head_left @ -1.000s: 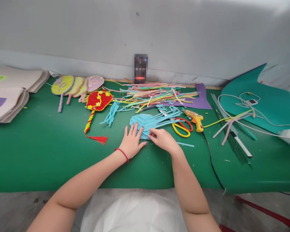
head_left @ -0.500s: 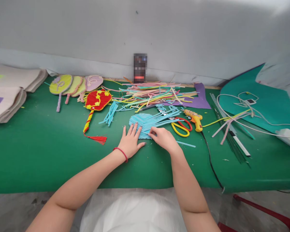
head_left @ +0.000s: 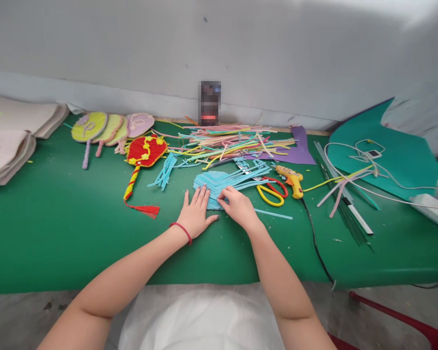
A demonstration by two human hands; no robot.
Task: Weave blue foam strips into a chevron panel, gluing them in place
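A rounded panel of light blue pipe cleaners [head_left: 213, 180], laid side by side in a V pattern, lies flat on the green table. My left hand [head_left: 195, 210] rests on its lower left part with fingers spread. On the lower edge, my right hand [head_left: 237, 204] pinches a light blue pipe cleaner against the panel; the fingers mostly hide it. A blue length [head_left: 273, 214] shows to the right of that hand, and I cannot tell whether it is the same piece. Long loose ends fan out rightward over scissors [head_left: 272, 194] with red and yellow handles.
Behind lie a heap of coloured pipe cleaners [head_left: 233, 141] and a phone [head_left: 209, 104] against the wall. A yellow glue gun [head_left: 294, 182] sits right, its cord trailing forward. To the left are a red tasselled fan [head_left: 148, 150] and several pastel fans [head_left: 89, 127].
My right hand has slid a little left along the panel's lower edge, toward my left hand. The left hand stays in place, while the whole view shifts slightly.
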